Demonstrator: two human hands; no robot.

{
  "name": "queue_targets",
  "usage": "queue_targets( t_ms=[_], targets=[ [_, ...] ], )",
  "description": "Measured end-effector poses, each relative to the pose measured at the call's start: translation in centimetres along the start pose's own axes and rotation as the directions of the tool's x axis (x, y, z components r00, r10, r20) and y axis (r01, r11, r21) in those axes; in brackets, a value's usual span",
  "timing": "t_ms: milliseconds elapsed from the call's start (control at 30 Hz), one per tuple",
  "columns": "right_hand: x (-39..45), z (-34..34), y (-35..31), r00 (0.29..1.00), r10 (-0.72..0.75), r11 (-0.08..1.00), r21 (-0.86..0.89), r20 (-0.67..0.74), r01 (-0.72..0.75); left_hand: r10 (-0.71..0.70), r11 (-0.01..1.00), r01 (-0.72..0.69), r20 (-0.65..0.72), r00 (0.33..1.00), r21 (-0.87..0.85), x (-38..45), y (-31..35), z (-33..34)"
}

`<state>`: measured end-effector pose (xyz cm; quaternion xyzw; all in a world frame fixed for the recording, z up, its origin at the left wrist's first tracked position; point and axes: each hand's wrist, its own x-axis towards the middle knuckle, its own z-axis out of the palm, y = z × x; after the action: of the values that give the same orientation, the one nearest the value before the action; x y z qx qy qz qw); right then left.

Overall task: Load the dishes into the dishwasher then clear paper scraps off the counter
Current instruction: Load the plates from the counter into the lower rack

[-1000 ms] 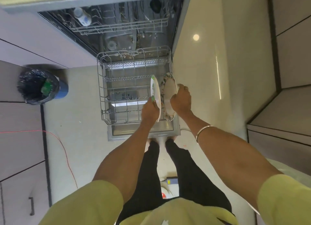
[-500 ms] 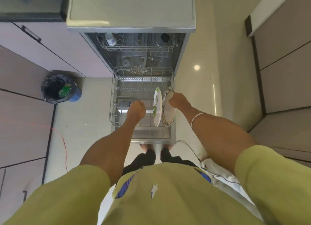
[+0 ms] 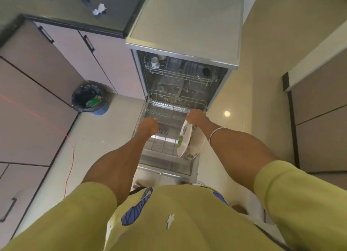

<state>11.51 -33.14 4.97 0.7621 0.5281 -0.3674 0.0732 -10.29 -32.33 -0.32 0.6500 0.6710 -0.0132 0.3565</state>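
Note:
The dishwasher [image 3: 185, 44] stands open with its lower rack [image 3: 165, 111] pulled out over the door. Two plates stand upright at the rack's right side: a white plate with green marks [image 3: 185, 138] and a patterned plate [image 3: 198, 143] just right of it. My right hand [image 3: 196, 116] is curled at the top rim of the white plate; whether it grips the rim is hidden. My left hand [image 3: 149, 126] hovers over the rack's left part with fingers curled and nothing in them. Crumpled paper scraps [image 3: 99, 9] lie on the dark counter [image 3: 75, 16].
A cup [image 3: 155, 62] sits in the upper rack. A blue bin with a black liner [image 3: 90, 100] stands on the floor left of the dishwasher. A red cable [image 3: 69, 166] runs along the floor by the left cabinets [image 3: 33, 100]. More cabinets line the right.
The view has risen and tilted up, bringing the counter and scraps into sight. My left hand has left the white plate and moved left. My right hand has shifted along the plates' top edges.

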Motion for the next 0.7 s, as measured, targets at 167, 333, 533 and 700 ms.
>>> queue_targets(
  t_ms=[167,333,533,700],
  targets=[
    [-0.4,2.3,-6.8,0.998,-0.054,0.991,-0.118,0.023,0.056,-0.046,0.996,0.048,-0.034,0.998,0.071,-2.0,-5.0,-4.7],
    [-1.2,5.4,-14.9,0.991,-0.137,0.978,-0.160,0.004,0.136,-0.101,0.991,0.107,-0.078,0.992,0.075,-2.7,-12.4,-10.0],
    [-1.6,9.3,-24.5,0.975,-0.224,0.949,-0.227,0.001,0.218,-0.133,0.988,0.140,-0.105,0.986,0.065,-4.1,-21.2,-15.9],
    [-2.4,11.6,-31.5,0.958,-0.283,0.914,-0.293,0.038,0.281,-0.159,0.986,0.165,-0.194,0.968,0.017,-4.9,-26.8,-19.9]
  ],
)
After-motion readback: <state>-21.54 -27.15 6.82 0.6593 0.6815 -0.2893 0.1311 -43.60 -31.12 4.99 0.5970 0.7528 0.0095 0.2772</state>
